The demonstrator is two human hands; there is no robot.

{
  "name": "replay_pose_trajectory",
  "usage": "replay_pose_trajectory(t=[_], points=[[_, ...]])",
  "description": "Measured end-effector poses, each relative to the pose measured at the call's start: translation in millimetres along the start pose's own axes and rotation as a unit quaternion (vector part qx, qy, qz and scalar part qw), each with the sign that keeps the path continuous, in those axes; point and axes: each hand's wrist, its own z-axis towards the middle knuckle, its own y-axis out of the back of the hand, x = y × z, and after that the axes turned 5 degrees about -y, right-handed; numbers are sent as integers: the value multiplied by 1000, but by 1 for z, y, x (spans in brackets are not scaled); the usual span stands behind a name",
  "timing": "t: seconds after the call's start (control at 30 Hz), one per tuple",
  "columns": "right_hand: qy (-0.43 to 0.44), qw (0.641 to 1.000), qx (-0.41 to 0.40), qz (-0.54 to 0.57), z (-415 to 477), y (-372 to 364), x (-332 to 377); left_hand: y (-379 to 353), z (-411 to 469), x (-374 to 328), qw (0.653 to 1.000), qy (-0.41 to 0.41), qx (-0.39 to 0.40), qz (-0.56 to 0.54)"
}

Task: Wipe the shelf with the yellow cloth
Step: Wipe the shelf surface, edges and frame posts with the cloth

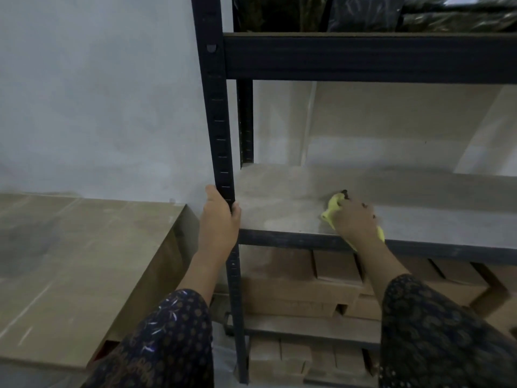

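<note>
A pale grey plastered wall (98,93) fills the left and back of the view, and against it stands a tall dark metal shelving rack (363,56) with slotted uprights and thick horizontal beams. Its middle level is a flat grey board shelf (279,203), dusty-looking and bare apart from the hand and cloth on it. To the left of the rack sits a large brown cardboard box (70,261) with a broad flat top, its right edge close to the rack's front upright (221,121). Under the grey shelf, stacked brown cardboard cartons (302,287) fill the lower levels, and on the top level lie dark shiny plastic-wrapped bundles (363,12), only partly in view. Both forearms reach up from dark patterned sleeves (173,340). The left hand (221,217) is wrapped around the front upright just above the shelf's front beam, thumb on the left side and fingers curled around the right. The right hand (355,219) lies palm-down on the shelf near its front edge, fingers bent and closed over a small crumpled yellow cloth (333,208). The cloth is pressed onto the board, sticking out to the left of the hand and again below the wrist, where it overlaps the front beam.
</note>
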Motion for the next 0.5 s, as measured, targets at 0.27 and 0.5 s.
replay_pose_trajectory(t=[0.27, 0.5], points=[[251, 967, 28, -10, -59, -40, 67, -4, -3, -2, 1000, -16, -22, -3], [297, 952, -69, -10, -80, -47, 91, -8, -6, 2, 999, -2, -14, -47]])
